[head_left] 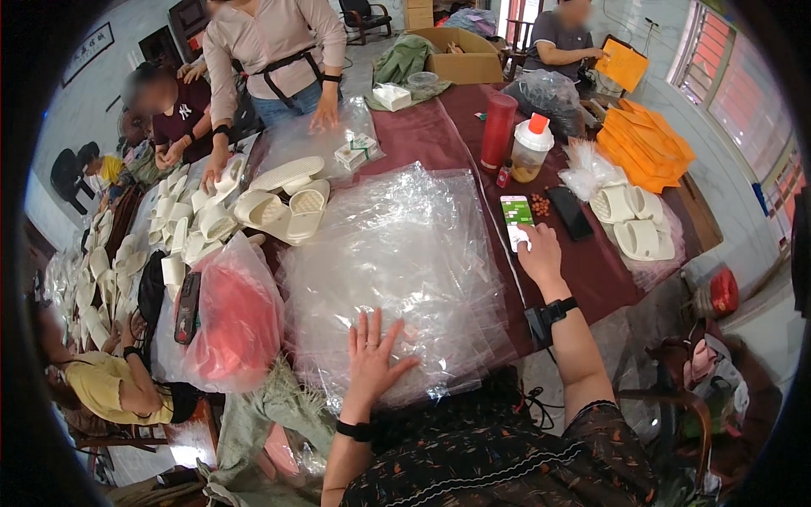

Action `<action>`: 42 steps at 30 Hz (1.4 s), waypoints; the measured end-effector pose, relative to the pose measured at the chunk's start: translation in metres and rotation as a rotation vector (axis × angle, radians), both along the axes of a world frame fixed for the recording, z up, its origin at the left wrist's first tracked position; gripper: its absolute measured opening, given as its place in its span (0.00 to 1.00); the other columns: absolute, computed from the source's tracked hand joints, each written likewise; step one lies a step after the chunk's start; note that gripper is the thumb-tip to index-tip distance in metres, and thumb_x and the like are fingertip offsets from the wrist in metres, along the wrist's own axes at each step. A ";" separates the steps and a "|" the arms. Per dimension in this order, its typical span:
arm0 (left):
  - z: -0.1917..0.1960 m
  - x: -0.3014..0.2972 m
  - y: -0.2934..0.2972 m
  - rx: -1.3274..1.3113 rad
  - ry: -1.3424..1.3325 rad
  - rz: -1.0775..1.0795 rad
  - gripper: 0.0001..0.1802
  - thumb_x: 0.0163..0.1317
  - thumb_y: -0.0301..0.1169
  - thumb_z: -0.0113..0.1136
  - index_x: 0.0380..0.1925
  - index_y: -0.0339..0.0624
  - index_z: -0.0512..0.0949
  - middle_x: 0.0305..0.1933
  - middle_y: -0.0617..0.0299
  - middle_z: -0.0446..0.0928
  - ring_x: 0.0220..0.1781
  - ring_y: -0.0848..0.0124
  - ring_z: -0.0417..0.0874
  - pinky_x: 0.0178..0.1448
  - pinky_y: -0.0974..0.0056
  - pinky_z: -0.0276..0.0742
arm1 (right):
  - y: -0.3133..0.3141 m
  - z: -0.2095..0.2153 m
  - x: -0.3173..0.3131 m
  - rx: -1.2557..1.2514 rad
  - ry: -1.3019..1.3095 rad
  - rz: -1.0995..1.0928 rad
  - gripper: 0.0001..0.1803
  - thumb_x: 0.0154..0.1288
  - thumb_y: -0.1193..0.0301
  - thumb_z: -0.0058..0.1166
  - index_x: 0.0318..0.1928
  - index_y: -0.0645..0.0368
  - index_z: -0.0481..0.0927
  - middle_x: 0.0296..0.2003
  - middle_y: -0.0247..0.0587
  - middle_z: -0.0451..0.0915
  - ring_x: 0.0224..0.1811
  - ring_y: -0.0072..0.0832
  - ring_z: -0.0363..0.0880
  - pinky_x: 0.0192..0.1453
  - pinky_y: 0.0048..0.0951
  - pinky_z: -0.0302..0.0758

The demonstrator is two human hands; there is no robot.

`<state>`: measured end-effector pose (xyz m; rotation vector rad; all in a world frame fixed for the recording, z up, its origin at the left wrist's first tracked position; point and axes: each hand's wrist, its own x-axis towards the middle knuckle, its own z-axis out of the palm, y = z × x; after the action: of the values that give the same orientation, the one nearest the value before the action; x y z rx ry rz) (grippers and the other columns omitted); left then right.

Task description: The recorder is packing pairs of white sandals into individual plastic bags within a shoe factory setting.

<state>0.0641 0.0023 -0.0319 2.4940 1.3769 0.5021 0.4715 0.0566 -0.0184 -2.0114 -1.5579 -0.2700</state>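
My left hand (372, 362) lies flat with fingers spread on a broad stack of clear plastic bags (393, 241). A ring and a dark wristband show on that arm. On the right, my right hand (541, 255) reaches over a lit phone (514, 213), a fingertip at the lower part of its screen. Its thumb and index are stretched out, the other fingers partly hidden, and it grips nothing that I can see. The phone lies on the dark red tablecloth (583, 279). Beside it are some small brown round pieces (540, 204) and a dark phone (575, 212).
Cream slippers (287, 203) pile up left of the bags; others (638, 224) lie at right. A red-filled plastic bag (232, 313) sits at left. A red tumbler (499, 131), a shaker bottle (530, 152) and orange bags (646, 148) stand farther back. Co-workers stand and sit around.
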 end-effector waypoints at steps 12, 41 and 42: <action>0.005 0.001 0.000 -0.037 0.020 0.010 0.44 0.53 0.60 0.68 0.71 0.61 0.69 0.82 0.51 0.50 0.83 0.47 0.44 0.82 0.41 0.39 | 0.008 -0.008 0.001 -0.125 -0.023 0.045 0.21 0.58 0.68 0.55 0.54 0.50 0.85 0.40 0.45 0.75 0.47 0.44 0.74 0.52 0.46 0.75; 0.002 0.001 0.000 -0.022 -0.001 0.002 0.45 0.52 0.57 0.71 0.71 0.62 0.69 0.82 0.52 0.49 0.83 0.47 0.43 0.82 0.41 0.39 | -0.005 -0.007 0.003 -0.083 -0.028 0.085 0.16 0.57 0.72 0.54 0.47 0.52 0.85 0.40 0.45 0.74 0.46 0.45 0.73 0.51 0.45 0.75; 0.001 0.001 0.000 -0.019 -0.002 0.000 0.45 0.52 0.57 0.71 0.71 0.62 0.69 0.82 0.52 0.49 0.83 0.47 0.43 0.82 0.41 0.38 | -0.005 -0.006 0.004 -0.076 -0.020 0.081 0.16 0.57 0.72 0.54 0.47 0.52 0.85 0.40 0.45 0.74 0.46 0.45 0.73 0.51 0.45 0.75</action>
<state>0.0646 0.0027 -0.0308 2.4773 1.3742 0.4894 0.4752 0.0512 -0.0248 -2.0034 -1.6807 -0.2028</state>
